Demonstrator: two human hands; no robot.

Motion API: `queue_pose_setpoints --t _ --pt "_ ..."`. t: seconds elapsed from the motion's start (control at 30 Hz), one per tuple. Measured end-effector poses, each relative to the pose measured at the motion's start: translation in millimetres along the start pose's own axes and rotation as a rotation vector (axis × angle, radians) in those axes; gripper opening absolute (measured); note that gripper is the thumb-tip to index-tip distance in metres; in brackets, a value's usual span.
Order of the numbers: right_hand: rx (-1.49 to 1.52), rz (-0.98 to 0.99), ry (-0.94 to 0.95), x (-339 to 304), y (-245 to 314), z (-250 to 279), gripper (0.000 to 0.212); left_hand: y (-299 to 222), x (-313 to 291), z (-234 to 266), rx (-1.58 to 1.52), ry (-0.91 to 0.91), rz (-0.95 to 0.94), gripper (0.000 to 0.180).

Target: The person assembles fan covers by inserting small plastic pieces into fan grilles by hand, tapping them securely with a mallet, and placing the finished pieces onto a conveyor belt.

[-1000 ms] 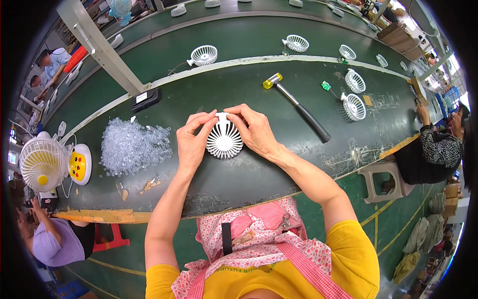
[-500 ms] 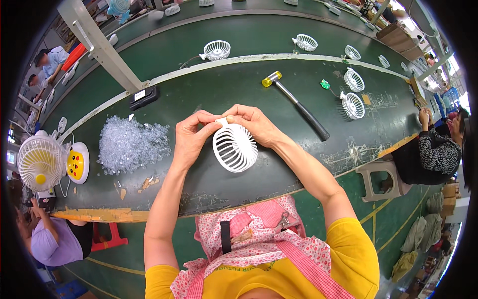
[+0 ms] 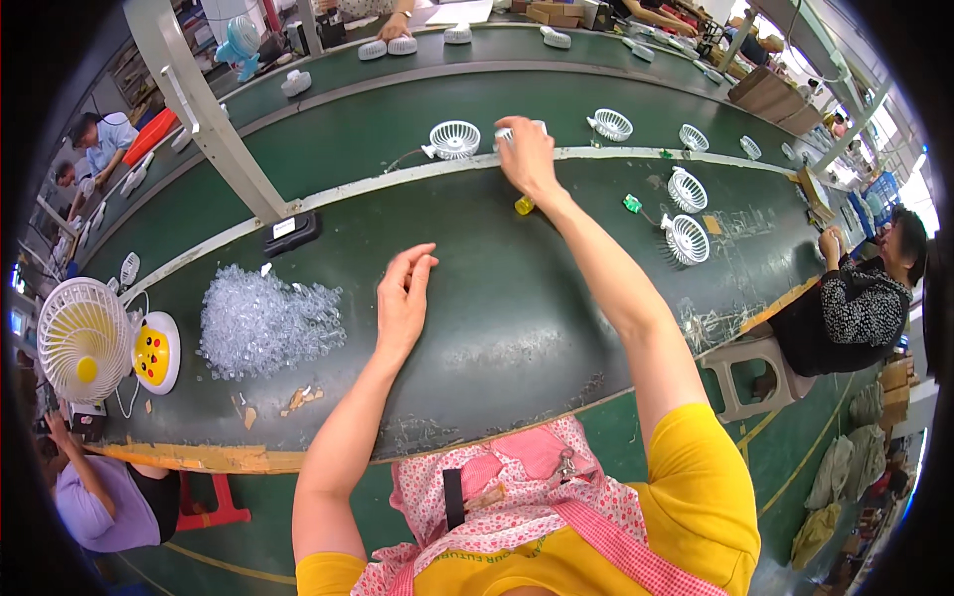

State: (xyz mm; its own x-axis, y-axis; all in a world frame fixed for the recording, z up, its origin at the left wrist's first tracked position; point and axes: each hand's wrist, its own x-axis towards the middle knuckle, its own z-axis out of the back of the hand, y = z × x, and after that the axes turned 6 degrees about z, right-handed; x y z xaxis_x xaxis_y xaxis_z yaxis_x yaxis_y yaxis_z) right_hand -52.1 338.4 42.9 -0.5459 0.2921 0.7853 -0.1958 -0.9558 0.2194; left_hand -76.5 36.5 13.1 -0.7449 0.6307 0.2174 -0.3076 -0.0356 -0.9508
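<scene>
My right hand (image 3: 527, 159) reaches out over the pale strip at the edge of the green conveyor belt. Its fingers curl round a white slatted fan housing (image 3: 503, 135), mostly hidden beneath them. Above the dark work table, my left hand (image 3: 402, 298) is empty, its fingers stretched out. Under my right forearm shows the yellow head of a hammer (image 3: 524, 205); the arm covers the handle. Just left of my right hand, another white fan housing (image 3: 454, 140) with a wire lies by the strip.
A heap of small clear plastic pieces (image 3: 263, 323) lies left, near a black box (image 3: 293, 232) and a metal post (image 3: 204, 109). A running desk fan (image 3: 84, 343) stands far left. Two fan housings (image 3: 686, 239) lie right. Co-workers sit at both sides.
My right hand has carried the fan housing from in front of me out to the belt. My left hand has let go of it and stays over the table.
</scene>
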Motion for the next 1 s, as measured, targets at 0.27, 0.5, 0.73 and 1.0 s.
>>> queue_pose_setpoints --t 0.27,0.5,0.73,1.0 --pt "-0.074 -0.212 0.579 20 2 -76 0.024 -5 0 -4 -0.012 0.037 -0.007 0.021" --pt "0.352 0.039 0.131 -15 59 -13 0.012 -16 -3 11 0.311 -0.222 -0.407 0.024" --pt "0.581 0.127 0.513 -93 104 84 0.026 -37 -7 11 0.59 0.018 -0.713 0.026" --pt "0.821 -0.193 0.374 -108 125 89 0.041 -26 -10 -3 0.614 0.123 -0.608 0.024"
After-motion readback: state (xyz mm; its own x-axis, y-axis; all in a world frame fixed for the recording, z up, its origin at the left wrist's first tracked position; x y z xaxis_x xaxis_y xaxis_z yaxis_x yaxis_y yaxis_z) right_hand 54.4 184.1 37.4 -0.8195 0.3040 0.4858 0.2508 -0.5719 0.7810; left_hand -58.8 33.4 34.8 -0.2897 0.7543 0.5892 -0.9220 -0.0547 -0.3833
